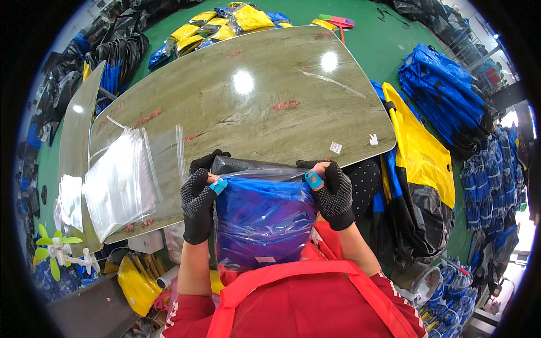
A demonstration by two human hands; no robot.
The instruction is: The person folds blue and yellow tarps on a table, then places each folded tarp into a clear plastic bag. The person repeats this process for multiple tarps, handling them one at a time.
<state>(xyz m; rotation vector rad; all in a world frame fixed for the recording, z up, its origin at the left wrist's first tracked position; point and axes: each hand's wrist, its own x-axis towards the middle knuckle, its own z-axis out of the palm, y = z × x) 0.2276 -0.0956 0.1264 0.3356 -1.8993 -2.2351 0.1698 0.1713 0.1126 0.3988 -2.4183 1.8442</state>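
A clear plastic bag point(265, 217) with folded blue and black fabric inside hangs in front of me at the table's near edge. My left hand point(202, 194), in a black dotted glove with blue tape on the thumb, pinches the bag's upper left corner. At the upper right corner my right hand point(332, 188), gloved and taped the same way, grips the bag's edge. A black strip of the fabric shows along the top, between both hands. A small white label is on the bag's lower part.
Flat clear bags point(121, 180) lie stacked on the wood-patterned table point(248, 107). Two small white labels point(336, 147) lie near its right corner. Yellow and blue packed bundles point(225, 25) sit on the green floor beyond. Yellow, blue and black fabric point(420, 158) hangs at the right; a small green fan point(56, 248) stands left.
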